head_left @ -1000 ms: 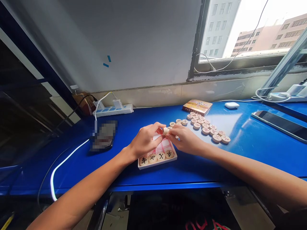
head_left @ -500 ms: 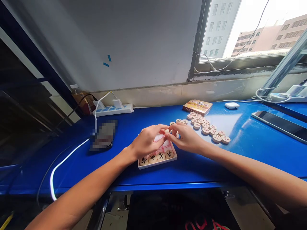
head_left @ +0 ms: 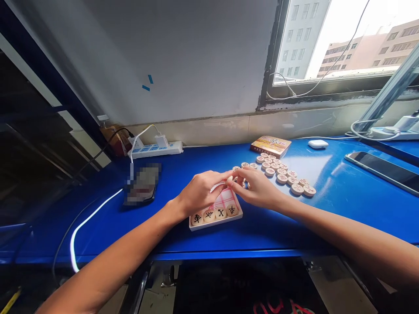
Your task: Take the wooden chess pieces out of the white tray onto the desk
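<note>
Over a shallow white box [head_left: 216,222], my two hands meet around one pale round chess piece [head_left: 229,179], seen nearly edge-on. My left hand [head_left: 204,189] pinches it from the left with thumb and forefinger. From the right, the fingertips of my right hand [head_left: 253,185] close on the same piece. Inside the box, a row of black-marked Chinese chess pieces [head_left: 209,214] lines the near edge, on a sheet with red grid lines [head_left: 225,197]. My hands hide the box's far part. Several black-marked pieces [head_left: 245,165] lie just behind my right hand.
Red-marked pieces [head_left: 282,179] spread over the blue table [head_left: 281,231] to the right, below a printed carton [head_left: 271,146]. Further right are a white earbud case [head_left: 317,144] and a phone [head_left: 382,170]. On the left sit a dark phone-like object [head_left: 142,185] and a power strip [head_left: 155,149].
The piece has turned between my fingertips, and my grip on it has shifted slightly. The box and the loose pieces stay where they were; the view has moved a little.
</note>
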`<action>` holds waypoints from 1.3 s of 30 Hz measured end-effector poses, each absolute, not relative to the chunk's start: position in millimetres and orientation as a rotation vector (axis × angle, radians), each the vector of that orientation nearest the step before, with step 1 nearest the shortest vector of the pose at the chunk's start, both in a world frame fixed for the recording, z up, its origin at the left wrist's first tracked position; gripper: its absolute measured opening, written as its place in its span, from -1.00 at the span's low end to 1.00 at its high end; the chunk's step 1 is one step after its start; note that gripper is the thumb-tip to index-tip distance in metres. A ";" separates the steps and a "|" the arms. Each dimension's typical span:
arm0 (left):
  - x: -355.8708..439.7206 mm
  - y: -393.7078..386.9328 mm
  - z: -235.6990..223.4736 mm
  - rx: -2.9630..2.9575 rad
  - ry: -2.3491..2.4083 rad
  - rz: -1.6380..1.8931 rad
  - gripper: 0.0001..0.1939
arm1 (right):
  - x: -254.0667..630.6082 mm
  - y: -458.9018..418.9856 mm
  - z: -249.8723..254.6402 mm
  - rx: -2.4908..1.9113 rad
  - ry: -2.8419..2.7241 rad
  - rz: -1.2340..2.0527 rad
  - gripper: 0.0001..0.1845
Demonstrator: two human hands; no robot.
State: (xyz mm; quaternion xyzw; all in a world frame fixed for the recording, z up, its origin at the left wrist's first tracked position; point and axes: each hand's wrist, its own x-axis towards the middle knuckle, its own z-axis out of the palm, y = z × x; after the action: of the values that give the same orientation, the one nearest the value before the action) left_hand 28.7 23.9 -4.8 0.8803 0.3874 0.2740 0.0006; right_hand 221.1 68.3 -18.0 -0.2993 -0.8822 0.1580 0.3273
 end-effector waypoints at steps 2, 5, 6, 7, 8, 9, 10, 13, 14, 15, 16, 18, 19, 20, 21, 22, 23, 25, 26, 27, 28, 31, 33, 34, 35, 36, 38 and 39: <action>28.9 22.8 -4.3 2.789 1.215 0.851 -0.61 | 221.0 67.6 -17.6 -0.782 -2.315 0.425 -0.73; 29.4 21.0 -3.6 2.832 1.213 0.856 -0.62 | 221.3 66.9 -16.1 -0.761 -2.329 0.442 -0.73; 29.6 20.4 -3.5 2.843 1.213 0.863 -0.62 | 221.5 66.7 -15.4 -0.755 -2.333 0.446 -0.73; 29.7 20.0 -3.6 2.852 1.215 0.872 -0.63 | 221.7 66.5 -14.7 -0.751 -2.335 0.449 -0.74; 29.7 19.8 -3.6 2.858 1.218 0.874 -0.63 | 221.9 66.3 -14.0 -0.747 -2.334 0.451 -0.74; 29.7 19.6 -3.7 2.861 1.223 0.873 -0.63 | 222.0 66.0 -13.5 -0.743 -2.334 0.450 -0.74; 29.6 19.6 -3.8 2.862 1.228 0.870 -0.63 | 222.0 65.8 -13.1 -0.737 -2.335 0.448 -0.74; 29.2 20.0 -3.7 2.858 1.237 0.860 -0.62 | 222.1 66.1 -13.4 -0.731 -2.341 0.432 -0.75; 29.1 20.1 -3.6 2.852 1.236 0.859 -0.62 | 222.1 66.7 -14.1 -0.734 -2.343 0.418 -0.76; 29.1 20.3 -3.4 2.841 1.239 0.855 -0.62 | 222.1 67.7 -15.0 -0.737 -2.342 0.394 -0.77; 29.2 20.3 -3.1 2.825 1.250 0.844 -0.61 | 222.1 68.9 -16.2 -0.744 -2.335 0.363 -0.79; 29.8 20.1 -2.3 2.763 1.304 0.812 -0.58 | 222.3 72.1 -18.8 -0.752 -2.313 0.298 -0.86; 30.3 19.8 -1.7 2.709 1.341 0.802 -0.57 | 222.5 73.7 -19.9 -0.753 -2.295 0.272 -0.87; 30.9 19.6 -0.8 2.639 1.377 0.798 -0.55 | 222.6 75.2 -20.9 -0.754 -2.279 0.253 -0.86; 31.6 19.2 0.4 2.560 1.404 0.804 -0.54 | 222.8 76.3 -21.6 -0.753 -2.263 0.237 -0.83; 32.3 18.9 1.8 2.478 1.418 0.809 -0.54 | 222.9 77.0 -22.0 -0.751 -2.251 0.222 -0.82; 33.0 18.5 3.3 2.402 1.417 0.806 -0.56 | 222.8 77.1 -22.3 -0.750 -2.240 0.205 -0.81; 33.8 18.0 6.5 2.293 1.391 0.776 -0.59 | 222.5 76.1 -22.2 -0.748 -2.231 0.179 -0.81; 33.9 17.9 7.8 2.258 1.374 0.756 -0.61 | 222.3 75.0 -22.0 -0.737 -2.234 0.172 -0.81; 33.8 17.8 8.8 2.234 1.359 0.741 -0.61 | 221.9 73.8 -21.7 -0.721 -2.242 0.168 -0.82; 33.6 17.9 9.4 2.216 1.351 0.735 -0.59 | 221.5 72.4 -21.4 -0.700 -2.252 0.164 -0.83; 32.6 18.9 9.2 2.183 1.386 0.748 -0.58 | 220.5 69.1 -20.7 -0.639 -2.273 0.124 -0.84; 32.2 19.7 8.3 2.167 1.413 0.764 -0.63 | 220.1 68.0 -20.4 -0.628 -2.276 0.097 -0.84; 32.2 20.0 7.9 2.164 1.415 0.771 -0.65 | 220.1 67.8 -20.4 -0.630 -2.277 0.089 -0.84; 32.3 20.3 7.7 2.167 1.410 0.777 -0.67 | 220.1 67.7 -20.3 -0.632 -2.278 0.084 -0.83; 32.3 20.5 7.5 2.174 1.403 0.781 -0.68 | 220.1 67.7 -20.3 -0.635 -2.279 0.082 -0.83; 32.5 20.6 7.3 2.200 1.391 0.783 -0.70 | 220.4 67.7 -20.3 -0.639 -2.285 0.085 -0.81; 32.4 20.5 7.2 2.213 1.388 0.780 -0.71 | 220.5 67.7 -20.4 -0.642 -2.290 0.089 -0.81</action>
State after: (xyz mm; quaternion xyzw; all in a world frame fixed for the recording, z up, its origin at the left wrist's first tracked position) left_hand 32.4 20.5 7.2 0.7943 0.4982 0.2800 0.2061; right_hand 220.5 67.7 -20.4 -0.2503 -0.8933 0.0346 0.3718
